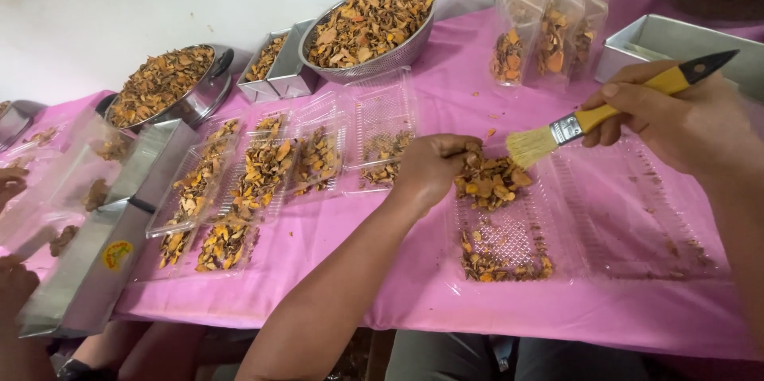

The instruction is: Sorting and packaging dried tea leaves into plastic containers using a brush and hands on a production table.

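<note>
At the centre of the frame, a heap of dried orange-brown chips point(489, 182) lies in the upper part of a clear plastic tray point(509, 230) set on the pink-covered counter point(446, 285); more chips are scattered along the tray's lower edge. The left hand point(430, 168) rests on the left side of the heap, its grip curled loosely over the pieces, fingertips touching them. The right hand point(676, 114), at the right of the frame, has its grip closed around the yellow handle of a paintbrush point(593, 118), whose pale bristles touch the heap's upper right edge. The tray's open lid point(637, 214) lies flat to the right, nearly bare.

Left of centre, a row of clear trays point(255, 178) holds more chips. Above them, a metal colander point(370, 27) and a steel pot point(171, 83) are heaped with chips, with small metal tins point(278, 63) between them. Filled clear bags point(545, 31) stand in the upper right, beside a metal box point(676, 43). At the left edge, another person's hands point(12, 230) are near a long metal box point(103, 246).
</note>
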